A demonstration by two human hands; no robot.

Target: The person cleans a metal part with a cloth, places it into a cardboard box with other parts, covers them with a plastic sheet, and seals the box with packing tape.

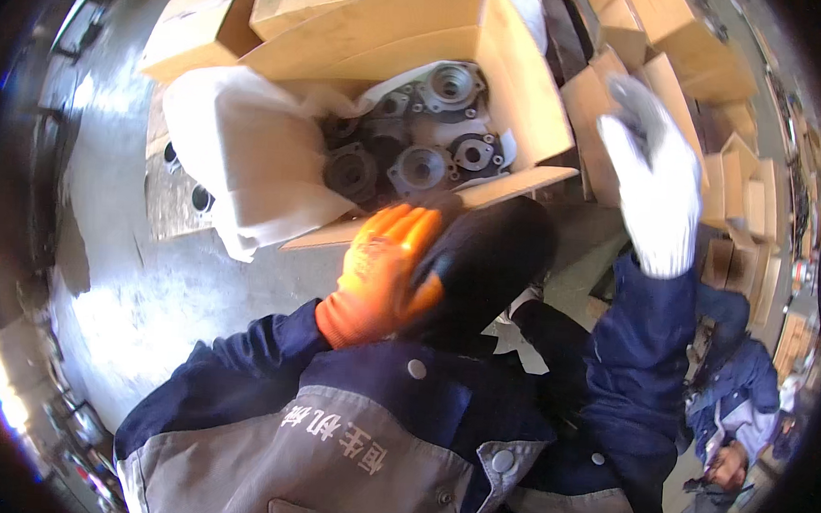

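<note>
My left hand, in an orange glove, rests by my dark-trousered knee at the near edge of an open cardboard box. Its fingers are stretched out and I see nothing held, though the palm side is dark and blurred. My right hand, in a white glove with grey fingers, is raised to the right of the box, fingers loosely extended and nothing visible in them. Inside the box lie several grey metal castings with round bores, among them one casting near the front and another at the back.
A white sheet hangs over the box's left side. Closed cartons stand behind it. More open cartons are stacked at the right. A co-worker in dark blue is at the lower right. Shiny floor lies left.
</note>
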